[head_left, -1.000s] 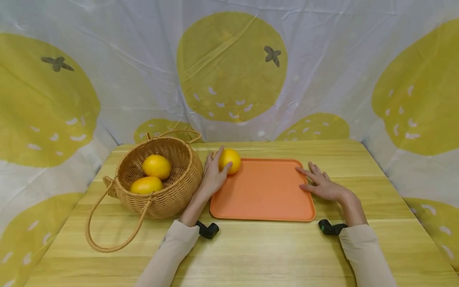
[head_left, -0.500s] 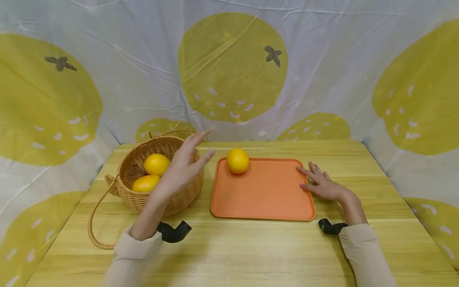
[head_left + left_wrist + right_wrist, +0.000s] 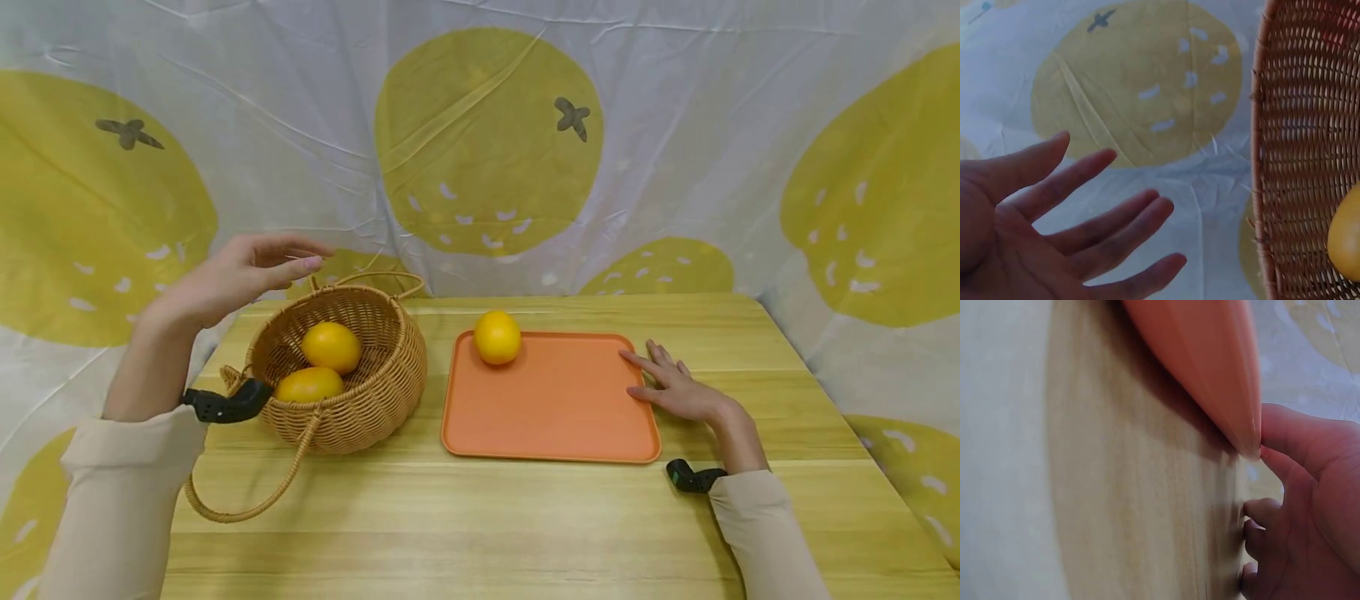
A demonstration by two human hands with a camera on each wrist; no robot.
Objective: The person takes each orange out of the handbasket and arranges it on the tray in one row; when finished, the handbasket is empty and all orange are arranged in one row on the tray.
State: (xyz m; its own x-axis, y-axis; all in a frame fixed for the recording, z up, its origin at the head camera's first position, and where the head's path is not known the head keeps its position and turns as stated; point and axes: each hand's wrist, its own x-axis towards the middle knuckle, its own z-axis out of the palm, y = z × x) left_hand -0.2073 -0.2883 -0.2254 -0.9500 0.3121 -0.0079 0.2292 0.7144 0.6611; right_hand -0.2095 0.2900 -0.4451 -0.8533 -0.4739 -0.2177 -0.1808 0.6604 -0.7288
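My left hand [image 3: 236, 279], palm down with loosely extended fingers, is raised in the air at the left of the wicker basket [image 3: 390, 400] and holds nothing. Two yellow fruits lie inside the basket, a rounded one [image 3: 331, 347] behind an oval one [image 3: 309, 385]. A round yellow-orange fruit [image 3: 497, 337] rests on the back left corner of the orange tray [image 3: 555, 408]. At the tray's right edge, my right hand [image 3: 678, 392] touches the rim with thumb and index finger; the right wrist view shows its other fingertips [image 3: 1250, 531] against the table.
The basket's front handle [image 3: 247, 512] hangs down onto the wooden table [image 3: 540, 525], while its back handle [image 3: 390, 275] leans toward the curtain [image 3: 675, 167]. That fruit-print curtain surrounds the table at the back and sides. A black wrist camera [image 3: 228, 402] sits on each forearm.
My left hand has let go of the round fruit on the tray, then moved left and up over the basket to its far left side. The right hand stays at the tray's edge.
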